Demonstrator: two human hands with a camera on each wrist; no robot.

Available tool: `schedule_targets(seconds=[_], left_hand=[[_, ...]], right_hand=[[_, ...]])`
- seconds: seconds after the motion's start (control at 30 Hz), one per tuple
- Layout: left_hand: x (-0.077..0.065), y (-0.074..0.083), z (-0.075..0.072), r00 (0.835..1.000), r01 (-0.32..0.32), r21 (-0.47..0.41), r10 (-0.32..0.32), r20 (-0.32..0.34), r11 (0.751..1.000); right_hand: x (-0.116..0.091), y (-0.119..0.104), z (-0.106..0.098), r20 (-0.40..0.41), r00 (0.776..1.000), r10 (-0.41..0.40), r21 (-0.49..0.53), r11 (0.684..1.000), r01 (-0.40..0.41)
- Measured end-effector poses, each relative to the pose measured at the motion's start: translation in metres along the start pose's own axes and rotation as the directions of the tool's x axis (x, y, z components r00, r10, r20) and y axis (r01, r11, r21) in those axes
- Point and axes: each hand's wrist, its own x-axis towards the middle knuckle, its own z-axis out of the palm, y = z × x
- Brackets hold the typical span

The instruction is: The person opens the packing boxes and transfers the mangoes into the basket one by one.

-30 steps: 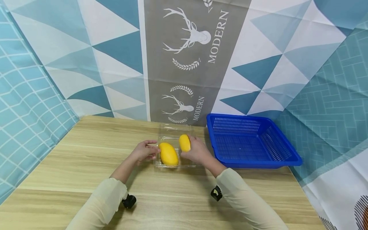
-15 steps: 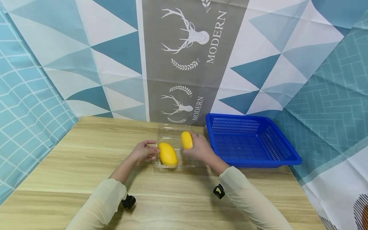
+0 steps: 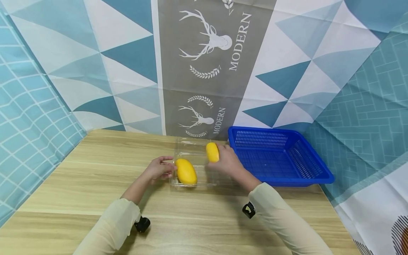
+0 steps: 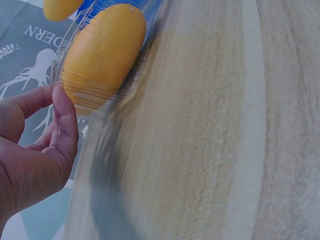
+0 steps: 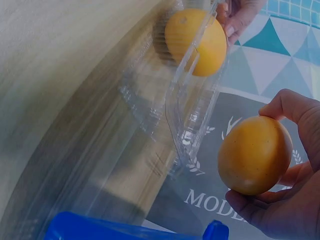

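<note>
A clear plastic clamshell container [image 3: 199, 173] lies with its lid back on the wooden table, one yellow mango [image 3: 186, 171] in its left part. At the container's left edge, my left hand [image 3: 159, 168] pinches the rim between thumb and fingers; the left wrist view shows the fingertips [image 4: 61, 97] there, beside the mango [image 4: 105, 50]. Held above the container's right side is a second mango [image 5: 255, 155], gripped by my right hand [image 3: 227, 160] between thumb and fingers. The right wrist view shows this mango apart from the container wall [image 5: 175, 115].
A blue plastic basket [image 3: 287, 180] with slotted sides stands at the right, close to my right hand. Behind the wooden table [image 3: 191, 226] hangs a patterned cloth [image 3: 204, 81] with deer heads and triangles. Tiled-pattern cloths line both sides.
My right hand has lifted the second mango out of the container and moved it up and right, toward the basket. My left hand and the other mango stay in place.
</note>
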Motion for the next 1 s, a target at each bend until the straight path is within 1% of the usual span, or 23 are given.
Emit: schedule_targets(seconds=[0.23,0.33,0.6,0.8,1.0], left_hand=[[0.000,0.000,0.001,1.000,0.011,0.011,-0.010,-0.011,1.000],[0.000,0.000,0.000,1.000,0.008,0.018,-0.008,-0.006,1.000],[0.000,0.001,0.001,1.000,0.010,0.014,-0.009,-0.015,1.000],[0.001,0.000,0.001,1.000,0.011,0.021,-0.010,-0.025,1.000],[0.000,0.001,0.001,1.000,0.009,0.012,-0.009,-0.017,1.000]], right_hand=[[-0.001,0.004,-0.009,-0.005,1.000,0.007,0.002,1.000,-0.007],[-0.001,0.005,-0.012,-0.005,1.000,0.010,0.008,1.000,-0.010],[0.001,0.009,-0.015,0.000,1.000,0.025,-0.002,1.000,-0.025],[0.002,0.014,-0.017,-0.012,1.000,0.013,-0.011,1.000,-0.013],[0.002,0.017,-0.020,-0.020,0.999,0.026,-0.024,0.999,-0.026]])
